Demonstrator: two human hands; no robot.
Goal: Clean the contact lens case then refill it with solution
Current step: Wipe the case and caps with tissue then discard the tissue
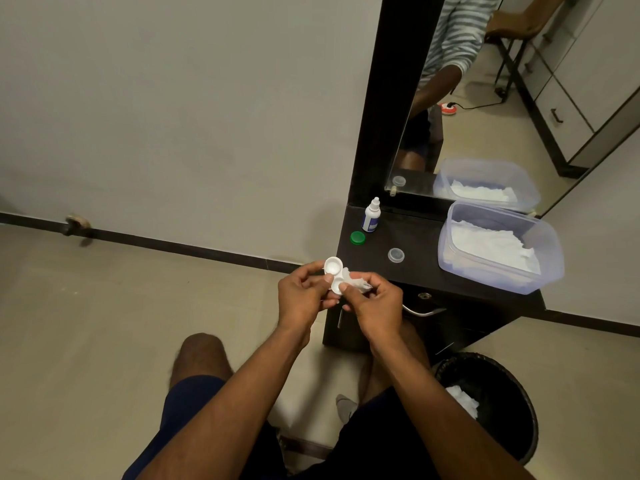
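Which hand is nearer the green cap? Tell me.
Right. The right hand is just below the green cap; the left hand sits farther left, holding the lens case.

Both forearms are extended forward; the left hand [300, 295] and right hand [374, 303] are held together, fingers curled in pinches.
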